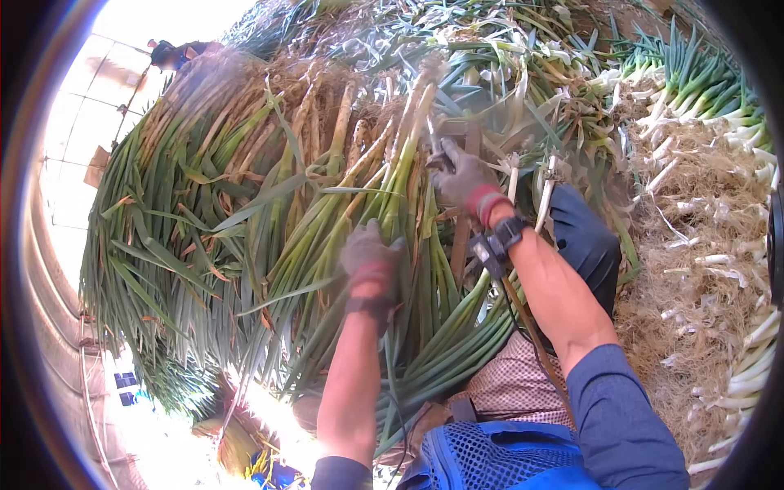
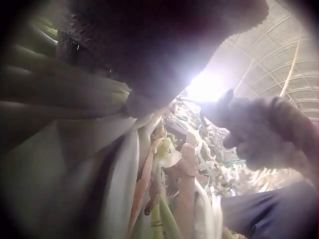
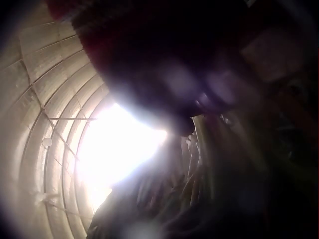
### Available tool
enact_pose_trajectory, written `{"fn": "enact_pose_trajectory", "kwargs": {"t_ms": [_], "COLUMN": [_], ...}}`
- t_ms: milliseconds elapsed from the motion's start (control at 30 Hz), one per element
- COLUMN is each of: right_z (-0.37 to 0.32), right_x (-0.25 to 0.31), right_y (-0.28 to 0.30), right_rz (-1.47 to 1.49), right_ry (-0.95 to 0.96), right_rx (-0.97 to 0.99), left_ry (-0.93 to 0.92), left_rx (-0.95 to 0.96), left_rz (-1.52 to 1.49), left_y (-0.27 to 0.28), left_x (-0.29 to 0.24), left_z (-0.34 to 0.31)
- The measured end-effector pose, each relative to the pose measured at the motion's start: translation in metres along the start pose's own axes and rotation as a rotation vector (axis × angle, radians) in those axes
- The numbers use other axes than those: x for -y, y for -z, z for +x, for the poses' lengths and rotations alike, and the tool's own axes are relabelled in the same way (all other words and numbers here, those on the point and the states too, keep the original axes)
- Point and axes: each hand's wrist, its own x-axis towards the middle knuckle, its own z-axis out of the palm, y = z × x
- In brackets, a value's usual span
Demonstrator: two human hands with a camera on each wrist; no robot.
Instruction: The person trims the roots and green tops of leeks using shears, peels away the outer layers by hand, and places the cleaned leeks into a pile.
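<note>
My left hand (image 1: 371, 255), in a grey and red work glove, grips the green leaves of long green onions (image 1: 396, 175) near the middle of the heap. Their pale stems and root ends point up and away. In the left wrist view, the leaves (image 2: 65, 94) run in under the dark glove. My gloved right hand (image 1: 467, 178) grips an air blow gun, its thin metal nozzle (image 1: 433, 133) beside the pale stems. A whitish haze hangs about the root ends. The right wrist view is dark and blurred, with the glove (image 3: 164, 64) filling its top.
A deep heap of untrimmed green onions (image 1: 180, 220) spreads to the left. On the right lie stripped roots (image 1: 694, 196) and white-stemmed onions (image 1: 686, 86). A brown hose (image 1: 535, 339) runs below my right forearm. Another person (image 1: 175, 54) is at the far left back.
</note>
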Motion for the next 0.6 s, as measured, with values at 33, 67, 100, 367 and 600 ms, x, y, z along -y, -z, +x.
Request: {"fn": "enact_pose_trajectory", "kwargs": {"t_ms": [33,67,100,367,600], "right_z": [0.006,0.013,0.012,-0.029,-0.034], "right_x": [0.006,0.004,0.0,-0.028,-0.044], "right_y": [0.006,0.008,0.007,-0.003,-0.001], "right_rz": [0.025,-0.018,-0.024,-0.009,0.025], "right_ry": [-0.01,-0.033,-0.033,-0.068,-0.021], "right_rx": [0.003,0.009,0.018,0.073,-0.078], "left_ry": [-0.004,-0.008,-0.013,-0.096,-0.105], "left_rx": [0.002,0.005,0.007,0.145,0.187], "left_rz": [-0.013,-0.025,-0.036,-0.203,-0.026], "left_y": [0.0,0.0,-0.001,0.01,-0.006], "left_x": [0.0,0.0,0.0,-0.01,-0.029], "left_z": [-0.001,-0.001,-0.001,-0.021,-0.063]}}
